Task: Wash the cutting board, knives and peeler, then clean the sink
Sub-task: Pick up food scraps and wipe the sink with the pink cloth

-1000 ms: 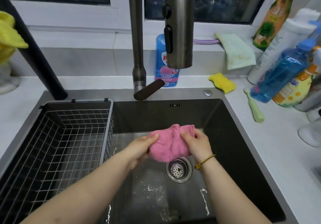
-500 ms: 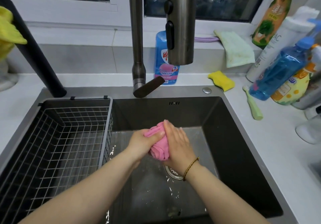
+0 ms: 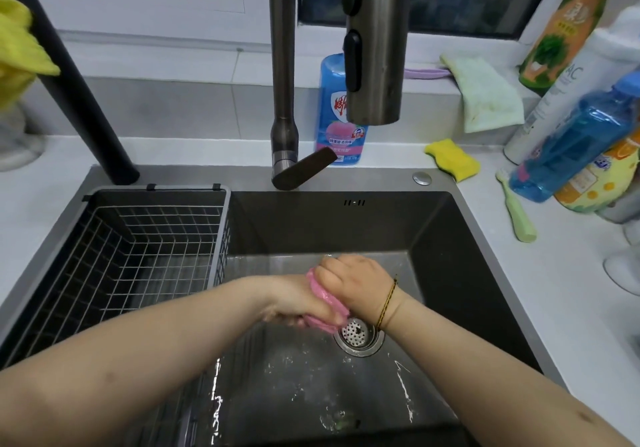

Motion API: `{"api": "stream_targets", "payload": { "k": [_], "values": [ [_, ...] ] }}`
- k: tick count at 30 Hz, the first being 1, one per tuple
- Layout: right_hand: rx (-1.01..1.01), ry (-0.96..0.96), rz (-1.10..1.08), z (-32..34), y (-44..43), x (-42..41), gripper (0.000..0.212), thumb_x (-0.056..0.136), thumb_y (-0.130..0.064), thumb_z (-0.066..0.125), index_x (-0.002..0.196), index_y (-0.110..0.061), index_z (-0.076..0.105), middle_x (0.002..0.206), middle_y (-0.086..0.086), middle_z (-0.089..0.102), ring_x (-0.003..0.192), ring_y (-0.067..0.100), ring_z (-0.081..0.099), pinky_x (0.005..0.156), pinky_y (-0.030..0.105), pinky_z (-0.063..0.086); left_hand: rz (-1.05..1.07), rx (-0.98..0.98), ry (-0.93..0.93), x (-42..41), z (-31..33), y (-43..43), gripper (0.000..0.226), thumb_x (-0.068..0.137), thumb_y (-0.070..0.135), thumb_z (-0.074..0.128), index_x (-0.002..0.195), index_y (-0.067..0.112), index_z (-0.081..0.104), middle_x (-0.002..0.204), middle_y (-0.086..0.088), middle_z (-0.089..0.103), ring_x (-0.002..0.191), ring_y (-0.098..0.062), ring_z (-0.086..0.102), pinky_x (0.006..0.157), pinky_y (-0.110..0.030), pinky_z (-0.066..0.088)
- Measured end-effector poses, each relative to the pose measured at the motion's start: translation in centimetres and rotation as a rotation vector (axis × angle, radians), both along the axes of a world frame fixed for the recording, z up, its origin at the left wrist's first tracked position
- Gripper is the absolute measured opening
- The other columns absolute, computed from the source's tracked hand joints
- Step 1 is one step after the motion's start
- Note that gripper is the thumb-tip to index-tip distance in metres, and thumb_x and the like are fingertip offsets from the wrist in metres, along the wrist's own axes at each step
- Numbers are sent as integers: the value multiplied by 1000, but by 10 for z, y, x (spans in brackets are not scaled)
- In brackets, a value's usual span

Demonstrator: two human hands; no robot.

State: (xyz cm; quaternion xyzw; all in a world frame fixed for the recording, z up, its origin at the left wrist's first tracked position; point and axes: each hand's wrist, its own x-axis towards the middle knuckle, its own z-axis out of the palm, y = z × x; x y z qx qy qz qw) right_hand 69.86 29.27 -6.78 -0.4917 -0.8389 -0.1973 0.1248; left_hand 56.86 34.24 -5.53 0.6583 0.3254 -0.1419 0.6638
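Fingers point(image 3: 332, 270) of both hands curl tight round the pink cloth point(image 3: 323, 296). The right hand point(image 3: 356, 282) is now a fist, where half a second ago it lay flat against the bundle, and the left hand point(image 3: 294, 301) grips the lower end. The cloth is twisted into a rope just above the drain point(image 3: 358, 334), low in the wet sink point(image 3: 450, 238). A wire basket point(image 3: 138, 256) sits in the sink's left side, and the tap head point(image 3: 375, 48) hangs above, hiding part of a blue bottle point(image 3: 337, 110).

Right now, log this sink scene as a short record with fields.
hands: left hand and right hand both grip the pink cloth, bunched between them
place: over the sink floor, beside the drain strainer
water: droplets on sink floor; none seen leaving the faucet spray head
basket: wire basket in sink's left side
counter: yellow sponge behind sink's right corner
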Motion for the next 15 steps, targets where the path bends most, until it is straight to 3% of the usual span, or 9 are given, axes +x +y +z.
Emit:
{"api": "stream_targets", "payload": {
  "k": [2,3,5,6,8,9,12,15],
  "values": [
    [-161,-33,-115,-7,-1,-3,30,62,-28,42,80,-19,64,53,-5,59,41,10,55,37,17,37,-82,261,126,8,-3,0,23,70,15,62,48,19,55,49,4,45,48,-12,37,42,-20,25],
    [-217,-53,-174,-9,-1,-7,29,58,-33,51,73,-17,71,50,-5,58,38,9,54,34,16,35,-179,429,197,13,-2,-1,22,76,12,57,54,17,55,54,-1,49,49,-16,42,43,-22,30],
    [-330,-65,-326,-11,-2,-17,40,47,-38,77,77,-11,73,57,-1,63,43,11,60,37,16,38,-364,747,305,21,2,-3,14,85,16,51,85,9,63,85,-13,61,78,-27,59,61,-27,43],
    [-475,-52,-391,-8,0,-19,48,54,-35,81,92,-7,69,73,4,68,60,17,67,48,19,46,-414,852,335,22,-3,-4,22,87,19,49,101,7,61,100,-14,60,96,-28,59,72,-27,44],
    [-747,-42,-449,-10,3,-22,46,82,-25,63,120,-3,48,114,14,62,102,29,62,80,32,48,-378,879,421,23,-22,-2,31,86,23,54,114,11,55,106,-9,59,106,-25,58,75,-22,43],
    [-892,-20,-487,-9,4,-24,45,86,-22,59,124,-5,44,121,14,58,111,31,57,87,34,45,-332,850,449,21,-30,-2,33,84,23,58,115,13,55,108,-6,62,106,-22,59,75,-21,44],
    [-996,17,-530,-7,5,-24,39,84,-23,60,120,-11,51,121,11,59,111,30,56,87,32,45,-279,777,495,18,-45,-4,37,82,23,63,118,17,58,117,-5,63,107,-21,60,82,-24,46],
    [-940,59,-561,-6,5,-25,43,85,-25,59,124,-10,47,123,11,57,114,30,55,88,33,45,-142,826,419,17,-45,-5,39,80,25,63,118,16,57,117,-8,63,108,-24,60,83,-27,47]
  ]
}}
